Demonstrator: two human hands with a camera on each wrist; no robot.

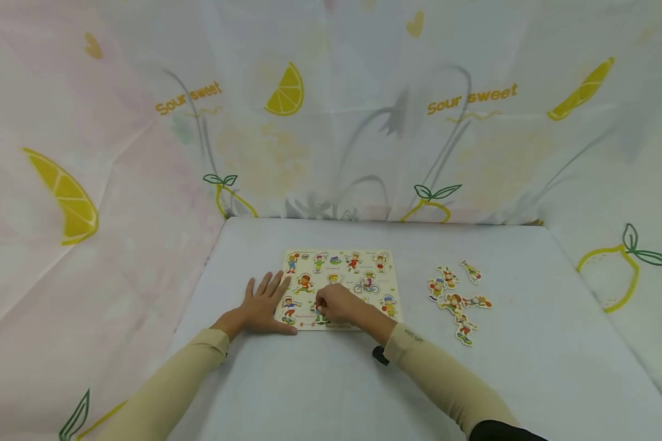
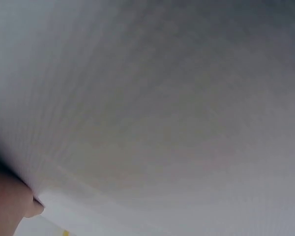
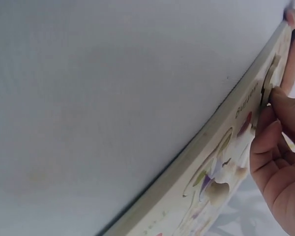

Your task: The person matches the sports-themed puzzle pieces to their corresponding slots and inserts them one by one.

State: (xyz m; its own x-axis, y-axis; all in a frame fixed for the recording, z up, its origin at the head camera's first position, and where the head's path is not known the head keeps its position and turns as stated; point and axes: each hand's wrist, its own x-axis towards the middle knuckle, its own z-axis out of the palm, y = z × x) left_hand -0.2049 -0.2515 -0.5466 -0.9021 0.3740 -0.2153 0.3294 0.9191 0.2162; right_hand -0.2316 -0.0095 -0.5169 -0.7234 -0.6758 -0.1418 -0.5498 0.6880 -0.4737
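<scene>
A wooden puzzle board (image 1: 342, 252) printed with cartoon children lies flat in the middle of the white table. My left hand (image 1: 263, 303) rests flat with fingers spread, on the table and over the board's left edge. My right hand (image 1: 338, 304) is curled over the board's front row, its fingertips pinching a small puzzle piece (image 1: 320, 313). In the right wrist view the board's edge (image 3: 206, 147) runs diagonally and my fingers (image 3: 278, 162) curl beside a piece (image 3: 268, 83) set in it. The left wrist view is blurred white cloth with a bit of my hand (image 2: 10, 206).
Several loose cartoon pieces (image 1: 456, 297) lie scattered on the table to the right of the board. Lemon-print cloth walls (image 1: 331, 122) close in the table at the back and both sides. A black strap (image 1: 380, 355) sits at my right wrist.
</scene>
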